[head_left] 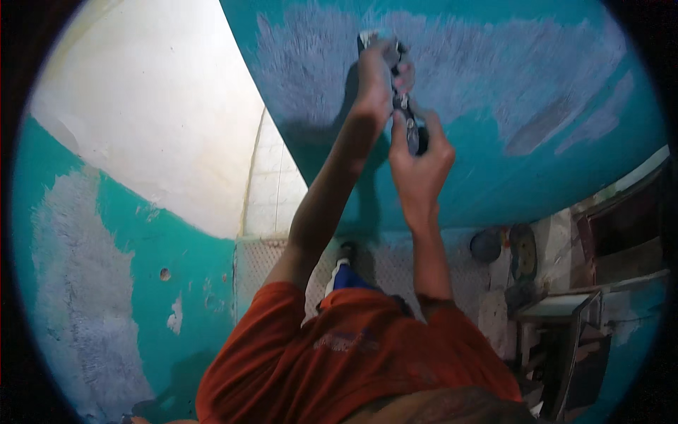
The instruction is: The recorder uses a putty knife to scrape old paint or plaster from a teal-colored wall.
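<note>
A long dark hand tool, whose exact kind I cannot tell, is held up against a teal wall in front of me. My left hand is closed around its upper part, near a pale piece at the wall. Lower down, my right hand grips its bottom end between thumb and fingers. Behind both hands runs a broad rough patch of greyish-purple exposed plaster. The tool's working end is mostly hidden by my left hand.
A white wall meets the teal one at the left. Another teal wall with a scraped patch stands lower left. At lower right are a small table, a dark round object and a dark opening. Patterned tiles cover the floor.
</note>
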Demonstrator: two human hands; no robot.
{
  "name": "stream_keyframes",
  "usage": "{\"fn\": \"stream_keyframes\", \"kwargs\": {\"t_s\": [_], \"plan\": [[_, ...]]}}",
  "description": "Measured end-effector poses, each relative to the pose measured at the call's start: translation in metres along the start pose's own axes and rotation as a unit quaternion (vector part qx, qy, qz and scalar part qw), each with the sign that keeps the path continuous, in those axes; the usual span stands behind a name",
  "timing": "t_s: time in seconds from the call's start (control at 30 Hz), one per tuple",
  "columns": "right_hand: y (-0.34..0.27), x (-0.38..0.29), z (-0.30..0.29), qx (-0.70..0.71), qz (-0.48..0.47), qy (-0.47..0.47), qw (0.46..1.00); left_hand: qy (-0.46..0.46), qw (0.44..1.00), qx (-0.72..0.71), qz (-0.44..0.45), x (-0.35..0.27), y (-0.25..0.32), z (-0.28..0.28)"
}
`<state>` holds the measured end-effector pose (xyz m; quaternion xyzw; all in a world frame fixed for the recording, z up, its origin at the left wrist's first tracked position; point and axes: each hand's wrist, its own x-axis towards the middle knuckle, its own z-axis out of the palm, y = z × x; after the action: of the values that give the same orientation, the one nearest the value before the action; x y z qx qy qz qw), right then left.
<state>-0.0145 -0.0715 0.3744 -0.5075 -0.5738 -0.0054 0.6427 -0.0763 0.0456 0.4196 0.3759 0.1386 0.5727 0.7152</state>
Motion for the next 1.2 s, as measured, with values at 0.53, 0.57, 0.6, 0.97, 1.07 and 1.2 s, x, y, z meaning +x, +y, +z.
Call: {"fn": "stream_keyframes", "kwargs": {"t_s": [0.53,0.57,0.6,0.97,1.07,1.2], "plan": [[-0.010,0.020,-0.014,0.035,0.022,0.028,0.999,-0.003,1.000,-0.011,0.007,0.006,0.007,0.033],[-0.008,0.018,-0.013,0.046,0.032,0.030,0.998,-0.009,1.000,-0.018,-0.002,0.005,0.001,0.026],[-0.003,0.016,-0.011,0.042,0.036,0.029,0.998,-0.019,0.999,-0.024,-0.011,0.005,-0.002,0.025],[-0.001,0.008,-0.008,0.014,0.004,0.033,0.999,-0.040,0.999,-0.024,-0.026,0.010,-0.005,0.015],[-0.011,0.027,-0.019,0.024,-0.004,0.037,0.999,-0.023,1.000,0.009,0.007,0.011,0.009,0.046],[-0.004,0.017,-0.013,0.032,-0.001,0.043,0.999,0.014,1.000,0.006,-0.004,0.002,0.003,0.034]]}}
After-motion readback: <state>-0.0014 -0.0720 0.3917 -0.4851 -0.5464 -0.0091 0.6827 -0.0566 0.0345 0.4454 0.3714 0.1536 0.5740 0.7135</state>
